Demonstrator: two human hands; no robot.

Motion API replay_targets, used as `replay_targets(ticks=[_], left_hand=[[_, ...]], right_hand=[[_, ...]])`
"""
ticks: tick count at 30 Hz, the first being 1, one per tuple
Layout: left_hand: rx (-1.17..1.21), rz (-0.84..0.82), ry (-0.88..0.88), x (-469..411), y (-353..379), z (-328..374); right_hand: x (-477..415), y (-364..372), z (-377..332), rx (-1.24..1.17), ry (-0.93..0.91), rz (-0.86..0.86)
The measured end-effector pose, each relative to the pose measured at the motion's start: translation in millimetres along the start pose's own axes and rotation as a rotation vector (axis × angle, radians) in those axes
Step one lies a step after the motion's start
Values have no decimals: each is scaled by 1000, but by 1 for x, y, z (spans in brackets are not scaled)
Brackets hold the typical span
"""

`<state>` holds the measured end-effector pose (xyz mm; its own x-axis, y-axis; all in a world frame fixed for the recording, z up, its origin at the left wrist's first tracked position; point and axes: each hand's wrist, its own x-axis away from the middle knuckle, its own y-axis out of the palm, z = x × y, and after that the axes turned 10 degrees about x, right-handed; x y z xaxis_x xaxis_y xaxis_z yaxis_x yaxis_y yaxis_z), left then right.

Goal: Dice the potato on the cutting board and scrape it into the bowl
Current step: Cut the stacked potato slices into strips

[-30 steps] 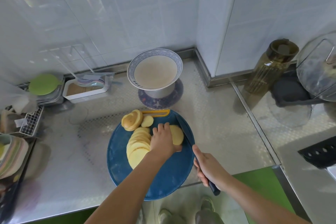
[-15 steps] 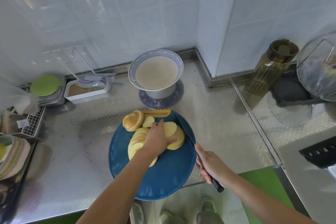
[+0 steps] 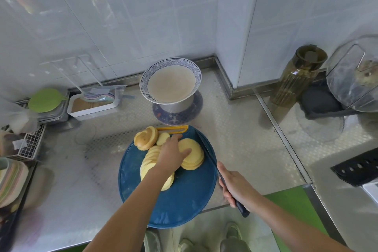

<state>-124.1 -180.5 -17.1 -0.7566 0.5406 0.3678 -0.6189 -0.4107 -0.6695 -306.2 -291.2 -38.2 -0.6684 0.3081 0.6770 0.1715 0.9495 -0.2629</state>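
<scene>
**Cutting board** (image 3: 180, 206): round, blue, at the counter's near edge and partly overhanging it. All the potato sits on it.

**Potato:** a stack of slices (image 3: 194, 154) lies right of centre. A fanned row of slices (image 3: 150, 161) lies left of it, and a skin-on end piece (image 3: 145, 138) sits at the far left rim. Nothing is diced yet.

**Left hand** (image 3: 170, 154): laid over the stack, thumb on its top face.

**Right hand** (image 3: 239, 188): wrapped round the handle of the knife (image 3: 206, 150). The blade lies just right of the stack, tip pointing away from you. Whether the edge touches the board cannot be told.

**Bowl** (image 3: 170, 83): beyond the board, raised on a stand, with no potato in it.

**Handling note:** the step appears to be cutting the stack into strips.
- Square the slices first.
- Draw your thumb off the top and tuck your fingertips behind the knuckles.
- Work from the right side inward, then turn the strips and cross-cut.
- Press down firmly, because wet slices will likely slide.
- Push the board fully onto the counter before bearing down.
</scene>
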Motion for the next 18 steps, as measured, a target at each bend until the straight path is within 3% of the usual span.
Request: replay_targets(ticks=[4,12,15,18], left_hand=[[-280,-120,74,3,13,6],[-352,-126,100,6,24,6],[-245,-162,-61,5,22,14],[-324,-171,-217,-5,13,23]], right_hand=[[0,0,1,-16,-1,3],[-3,0,2,-8,-3,-3],[-4,0,2,2,-6,1],[-3,1,2,-9,0,-2]])
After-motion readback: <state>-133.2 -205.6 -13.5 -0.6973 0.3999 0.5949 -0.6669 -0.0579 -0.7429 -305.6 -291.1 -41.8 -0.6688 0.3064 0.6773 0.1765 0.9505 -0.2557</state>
